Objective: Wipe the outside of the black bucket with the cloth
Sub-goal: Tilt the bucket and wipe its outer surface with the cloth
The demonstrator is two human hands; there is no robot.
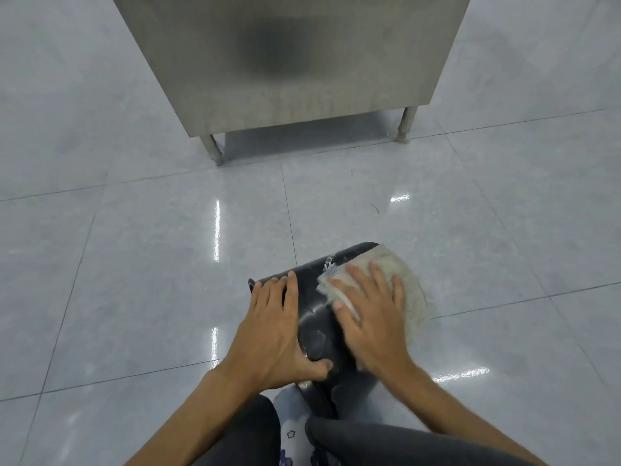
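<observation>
The black bucket [316,317] lies on its side on the tiled floor [134,264]. At nine o'clock the left hand [275,334] lies flat, fingers spread, bracing it. At three o'clock the right hand [369,317] presses the cloth [396,284] flat beside a label [331,264] with unreadable print. A steel cabinet [289,62] stands at twelve o'clock.

a small white label [331,265] sits on the black bucket [316,317], its print too blurred to read.

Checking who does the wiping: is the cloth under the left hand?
No, the cloth lies under the right hand, while the left hand rests bare on the black bucket.
</observation>
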